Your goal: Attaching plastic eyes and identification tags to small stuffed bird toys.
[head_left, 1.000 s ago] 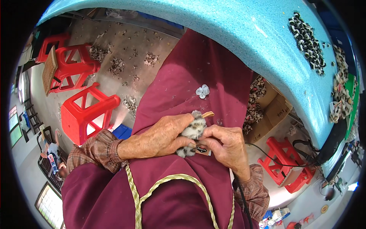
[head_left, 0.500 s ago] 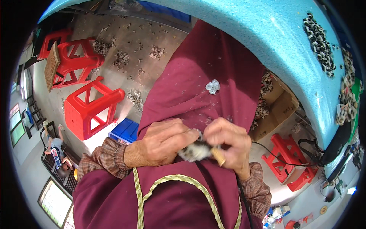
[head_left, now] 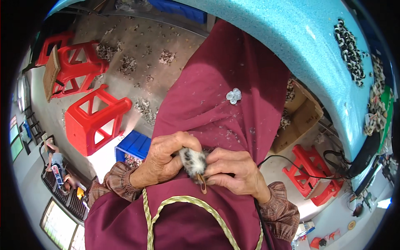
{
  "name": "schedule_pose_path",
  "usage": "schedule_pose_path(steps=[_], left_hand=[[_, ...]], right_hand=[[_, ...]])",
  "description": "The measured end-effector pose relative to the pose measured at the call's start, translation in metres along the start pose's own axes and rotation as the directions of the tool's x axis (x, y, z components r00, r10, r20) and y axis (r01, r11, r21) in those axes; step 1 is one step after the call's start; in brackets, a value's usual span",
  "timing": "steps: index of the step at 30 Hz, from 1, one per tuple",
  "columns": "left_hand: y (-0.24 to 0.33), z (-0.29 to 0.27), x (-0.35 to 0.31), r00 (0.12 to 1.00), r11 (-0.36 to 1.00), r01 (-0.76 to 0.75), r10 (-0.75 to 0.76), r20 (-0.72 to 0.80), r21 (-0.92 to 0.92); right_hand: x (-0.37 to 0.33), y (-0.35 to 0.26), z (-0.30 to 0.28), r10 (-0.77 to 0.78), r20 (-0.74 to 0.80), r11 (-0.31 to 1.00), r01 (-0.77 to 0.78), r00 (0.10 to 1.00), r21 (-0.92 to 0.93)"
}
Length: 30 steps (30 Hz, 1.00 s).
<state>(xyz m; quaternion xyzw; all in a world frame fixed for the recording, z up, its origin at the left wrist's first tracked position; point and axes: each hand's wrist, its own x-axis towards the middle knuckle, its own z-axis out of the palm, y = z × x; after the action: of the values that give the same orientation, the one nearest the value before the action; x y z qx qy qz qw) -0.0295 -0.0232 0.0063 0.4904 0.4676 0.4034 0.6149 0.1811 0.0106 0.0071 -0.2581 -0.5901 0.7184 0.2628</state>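
A small furry piece [head_left: 194, 161], white with black patches, is held between my two hands above the maroon apron [head_left: 179, 229]. My left hand [head_left: 164, 158] is closed around its upper left side. From the right, my right hand [head_left: 237, 170] pinches its edge with thumb and fingers. A narrow tan loop or strip [head_left: 203, 188] hangs at the lower end of the furry piece; what it is made of I cannot tell. Farther up on the apron over my lap lies a cluster of clear plastic pieces [head_left: 233, 96], together with bits of fluff.
The blue tabletop [head_left: 308, 54] curves along the upper right, bearing a pile of black-and-white rings [head_left: 350, 50] and furry scraps [head_left: 377, 102]. A cardboard box [head_left: 302, 114] of scraps stands beneath. Red stools [head_left: 96, 118] and a blue bin [head_left: 135, 146] are at left; scraps litter the floor.
The furry piece has turned more upright and shifted slightly left. My right hand has come lower, and its motion blur has gone. The tan strip now hangs below the piece.
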Motion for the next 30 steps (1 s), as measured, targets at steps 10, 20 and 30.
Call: schedule_pose_path(steps=[10,20,30], left_hand=[[-0.008,0.011,0.013,0.948,0.958,-0.274,0.255,0.193,0.081],[-0.012,0.006,0.013,0.944,0.950,-0.304,0.292,0.156,0.063],[-0.007,0.001,0.014,0.886,0.871,-0.456,0.425,0.188,0.184]], right_hand=[[0.050,0.065,-0.073,-0.106,-0.361,0.709,-0.184,0.927,-0.680],[0.061,0.088,-0.074,-0.044,-0.148,0.389,-0.120,0.988,-0.913],[0.032,0.004,-0.003,0.378,-0.202,0.925,-0.378,0.903,0.045]])
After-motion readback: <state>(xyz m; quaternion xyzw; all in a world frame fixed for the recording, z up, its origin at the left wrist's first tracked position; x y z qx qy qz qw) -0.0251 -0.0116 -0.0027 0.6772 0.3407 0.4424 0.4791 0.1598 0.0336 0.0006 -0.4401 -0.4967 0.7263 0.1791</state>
